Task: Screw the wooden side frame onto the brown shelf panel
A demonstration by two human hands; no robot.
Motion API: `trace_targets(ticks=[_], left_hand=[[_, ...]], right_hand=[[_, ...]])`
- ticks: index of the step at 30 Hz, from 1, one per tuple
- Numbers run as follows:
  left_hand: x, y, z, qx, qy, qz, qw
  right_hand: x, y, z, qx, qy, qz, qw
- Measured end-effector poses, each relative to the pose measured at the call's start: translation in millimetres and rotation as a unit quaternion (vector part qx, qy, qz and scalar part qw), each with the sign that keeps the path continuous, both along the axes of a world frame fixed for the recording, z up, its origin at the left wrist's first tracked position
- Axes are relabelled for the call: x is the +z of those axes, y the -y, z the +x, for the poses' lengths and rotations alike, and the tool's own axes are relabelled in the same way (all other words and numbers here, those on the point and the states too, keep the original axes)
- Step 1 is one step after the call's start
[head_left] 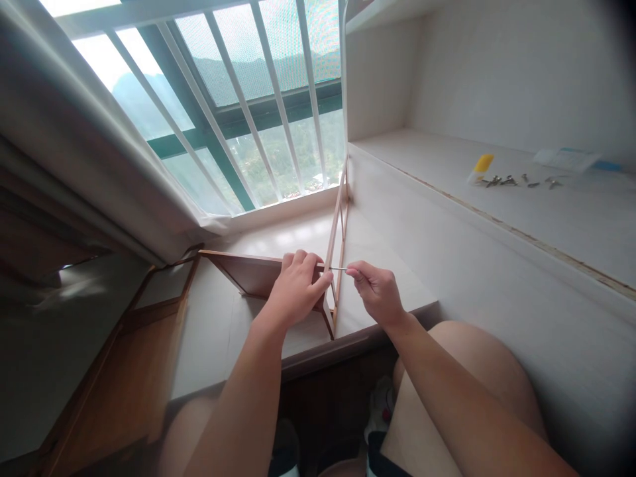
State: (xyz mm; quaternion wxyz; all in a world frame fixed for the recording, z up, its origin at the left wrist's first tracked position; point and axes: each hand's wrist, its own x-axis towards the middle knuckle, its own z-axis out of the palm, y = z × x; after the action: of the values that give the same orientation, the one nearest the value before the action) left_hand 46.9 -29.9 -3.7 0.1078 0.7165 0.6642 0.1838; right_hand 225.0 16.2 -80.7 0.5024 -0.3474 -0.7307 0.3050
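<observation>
Ledge (211, 338): one panel (256, 276), two hands (297, 291) (378, 291)

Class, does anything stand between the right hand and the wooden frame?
Only a thin metal rod, held in the right hand, spans the gap toward the wooden frame; nothing else visible stands between them. The left hand grips the panel.

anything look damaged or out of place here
Yes: the front edge of the shelf at right looks worn, with a ragged brown line along its pale surface. Small metal pieces also lie loose on that shelf near a yellow-and-white item, perhaps just set out there.
</observation>
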Motion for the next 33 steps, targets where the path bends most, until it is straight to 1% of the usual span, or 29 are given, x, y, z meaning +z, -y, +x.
trace_targets(ticks=[7, 12, 15, 18, 22, 25, 27, 29, 33], left_hand=[[-0.1, 1, 0, -0.002, 0.001, -0.001, 1.000], [-1.2, 1, 0, 0.000, 0.000, 0.001, 1.000], [-1.0, 0, 0, 0.000, 0.001, 0.002, 1.000], [0.3, 0, 1, 0.001, 0.001, -0.003, 1.000], [1.4, 0, 1, 0.002, 0.001, -0.009, 1.000], [0.6, 0, 1, 0.001, -0.002, -0.005, 1.000], [0.0, 0, 0, -0.001, -0.002, -0.002, 1.000], [-0.4, -1, 0, -0.003, -0.001, -0.001, 1.000], [-0.2, -1, 0, 0.000, -0.002, -0.003, 1.000]], right_hand=[[-0.4, -4, 0, 0.000, -0.006, 0.028, 1.000], [-0.6, -3, -1, 0.006, -0.011, -0.003, 1.000], [-0.9, -2, -3, 0.015, -0.032, -0.025, 0.999], [-0.4, 0, -6, 0.022, -0.060, -0.067, 0.996], [2.4, 3, -10, 0.030, -0.108, -0.150, 0.982], [6.3, 3, -11, 0.069, -0.143, -0.222, 0.962], [9.4, 2, -10, 0.088, -0.150, -0.243, 0.954], [12.4, 2, -9, 0.083, -0.140, -0.231, 0.959], [14.8, 3, -7, 0.042, -0.107, -0.188, 0.975]])
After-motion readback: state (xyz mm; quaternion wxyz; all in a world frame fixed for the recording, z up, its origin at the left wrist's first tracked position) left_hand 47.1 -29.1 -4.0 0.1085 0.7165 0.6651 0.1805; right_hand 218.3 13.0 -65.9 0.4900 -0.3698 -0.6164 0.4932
